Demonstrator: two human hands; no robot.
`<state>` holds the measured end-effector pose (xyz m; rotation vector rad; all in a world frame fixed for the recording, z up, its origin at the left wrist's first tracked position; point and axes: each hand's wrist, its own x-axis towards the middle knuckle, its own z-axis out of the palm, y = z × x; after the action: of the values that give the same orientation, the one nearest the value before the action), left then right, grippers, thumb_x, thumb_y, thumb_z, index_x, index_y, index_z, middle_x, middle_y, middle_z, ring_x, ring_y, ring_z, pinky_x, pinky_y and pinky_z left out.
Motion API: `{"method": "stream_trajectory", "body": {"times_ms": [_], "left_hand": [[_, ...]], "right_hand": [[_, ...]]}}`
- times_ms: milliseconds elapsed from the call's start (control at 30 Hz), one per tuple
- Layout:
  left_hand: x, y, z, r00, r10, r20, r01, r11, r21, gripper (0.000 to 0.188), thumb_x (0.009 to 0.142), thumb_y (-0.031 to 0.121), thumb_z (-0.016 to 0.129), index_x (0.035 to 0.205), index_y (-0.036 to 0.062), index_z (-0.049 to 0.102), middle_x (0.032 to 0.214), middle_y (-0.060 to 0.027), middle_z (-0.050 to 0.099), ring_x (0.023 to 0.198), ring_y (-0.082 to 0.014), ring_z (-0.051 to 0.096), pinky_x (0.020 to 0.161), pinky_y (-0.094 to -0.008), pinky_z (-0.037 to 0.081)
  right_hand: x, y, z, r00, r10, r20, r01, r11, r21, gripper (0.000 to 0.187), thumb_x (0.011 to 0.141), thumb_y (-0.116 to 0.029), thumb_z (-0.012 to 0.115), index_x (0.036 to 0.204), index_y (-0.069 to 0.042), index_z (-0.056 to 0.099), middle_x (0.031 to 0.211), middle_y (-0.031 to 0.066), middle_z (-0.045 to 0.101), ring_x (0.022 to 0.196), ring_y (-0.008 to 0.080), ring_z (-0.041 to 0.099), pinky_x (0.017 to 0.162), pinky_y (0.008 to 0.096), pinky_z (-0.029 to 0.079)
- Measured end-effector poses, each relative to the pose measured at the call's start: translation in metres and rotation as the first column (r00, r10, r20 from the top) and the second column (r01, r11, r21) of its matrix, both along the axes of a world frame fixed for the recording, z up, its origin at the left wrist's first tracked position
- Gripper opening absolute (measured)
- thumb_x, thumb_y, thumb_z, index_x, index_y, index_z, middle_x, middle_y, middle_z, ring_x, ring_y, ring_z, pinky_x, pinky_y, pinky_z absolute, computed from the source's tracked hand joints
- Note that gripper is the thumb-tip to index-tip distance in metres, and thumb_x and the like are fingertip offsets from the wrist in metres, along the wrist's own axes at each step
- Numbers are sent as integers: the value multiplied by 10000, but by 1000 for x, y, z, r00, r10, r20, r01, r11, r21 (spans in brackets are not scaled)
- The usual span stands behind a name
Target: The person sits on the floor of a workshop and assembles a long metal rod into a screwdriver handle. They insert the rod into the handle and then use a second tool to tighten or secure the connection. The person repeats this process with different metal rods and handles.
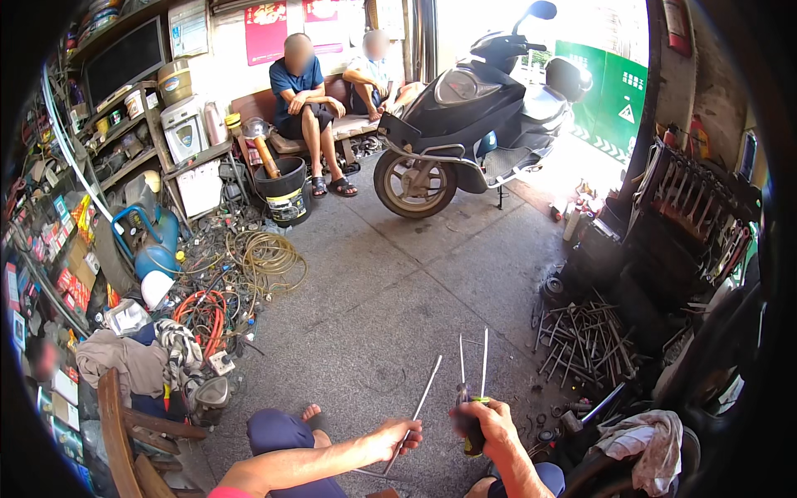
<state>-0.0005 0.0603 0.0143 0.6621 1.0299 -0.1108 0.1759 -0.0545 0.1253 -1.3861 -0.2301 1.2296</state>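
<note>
Head view: left hand (397, 434) pinched around a thin white rod (419, 408) slanting up over the concrete floor (390, 282). Right hand (490, 419) clenched on a dark green-marked tool (471, 423), two thin rods (473, 365) rising above it. Scattered metal tools (585, 340) to the right; scooter (473, 116) beyond.

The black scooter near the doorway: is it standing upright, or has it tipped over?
Upright. The black scooter stands on its wheels on the concrete floor, with a stand down beneath it and its mirror at the top.
</note>
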Motion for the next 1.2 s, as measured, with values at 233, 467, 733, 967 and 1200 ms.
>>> {"method": "stream_trajectory", "body": {"times_ms": [233, 467, 733, 967, 1200], "left_hand": [[-2, -5, 2, 999, -19, -28, 19, 1000, -6, 208, 904, 295, 613, 896, 87, 620, 760, -14, 665, 649, -132, 628, 502, -273, 431], [0, -9, 15, 996, -38, -78, 41, 999, 31, 200, 896, 271, 630, 899, 71, 621, 773, -26, 663, 668, -135, 624, 523, -267, 439], [-3, -10, 9, 998, -52, -25, 53, 998, 29, 195, 893, 270, 639, 893, 76, 621, 774, -27, 663, 679, -132, 629, 524, -254, 448], [-4, -10, -1, 997, -74, -3, 74, 997, 23, 200, 892, 272, 641, 887, 73, 619, 761, -20, 664, 678, -129, 642, 512, -253, 467], [-4, -10, -4, 998, -69, -4, 69, 997, 30, 202, 893, 271, 641, 881, 71, 614, 769, -18, 662, 666, -124, 636, 508, -249, 468]], "right_hand": [[-16, -6, -7, 985, 173, 27, -167, 973, -158, 179, 817, -124, 649, 864, 47, 624, 782, 127, 692, 586, 166, 633, 495, 289, 483], [-16, -8, -13, 980, 197, 3, -194, 969, -154, 199, 804, -136, 668, 882, 45, 639, 788, 120, 698, 590, 156, 635, 497, 280, 488], [-16, -9, -18, 980, 200, 19, -194, 965, -176, 217, 787, -163, 686, 868, 36, 659, 741, 101, 677, 588, 155, 638, 518, 277, 494], [-15, -10, -16, 993, 117, -6, -117, 984, -132, 199, 786, -138, 697, 867, 39, 653, 733, 105, 668, 597, 167, 651, 555, 284, 529], [-17, -11, -10, 989, 129, 74, -125, 991, -55, 218, 777, -148, 716, 880, 33, 651, 736, 89, 665, 600, 143, 638, 551, 275, 518]]}}
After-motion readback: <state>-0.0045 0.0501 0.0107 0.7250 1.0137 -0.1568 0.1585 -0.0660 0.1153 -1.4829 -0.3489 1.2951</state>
